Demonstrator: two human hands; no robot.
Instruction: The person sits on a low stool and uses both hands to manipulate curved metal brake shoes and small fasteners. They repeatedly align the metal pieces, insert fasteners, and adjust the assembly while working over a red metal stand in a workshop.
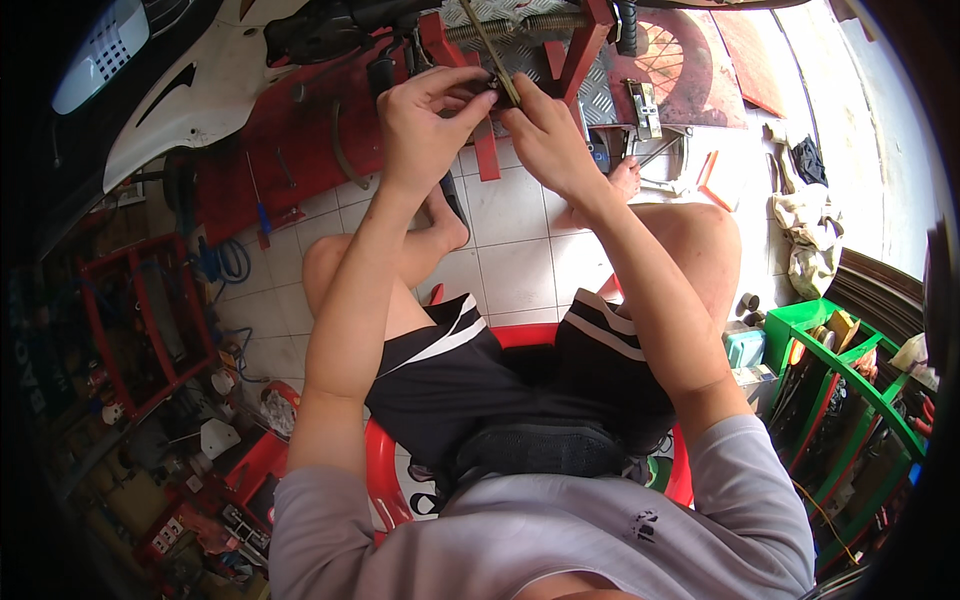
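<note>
White floor tiles [520, 270] spread beneath us in what looks like a crowded repair shop, where we sit on a red plastic stool [385, 480] before a red metal stand [480, 100]. Up at twelve o'clock both our hands meet: the left hand [425, 125] is closed, fingertips pinching a small dark part [492, 88], and the right hand [545, 135] is closed on the same part from the other side, a thin rod [490, 45] slanting up from it. A white scooter body panel [200, 90] lies at ten o'clock, a green tool rack [850, 400] at four o'clock, and a red shelf of clutter [140, 320] at eight o'clock. We judge the work mid-way: the part is in hand but not yet settled, though we cannot tell whether it is going on or coming off.
</note>
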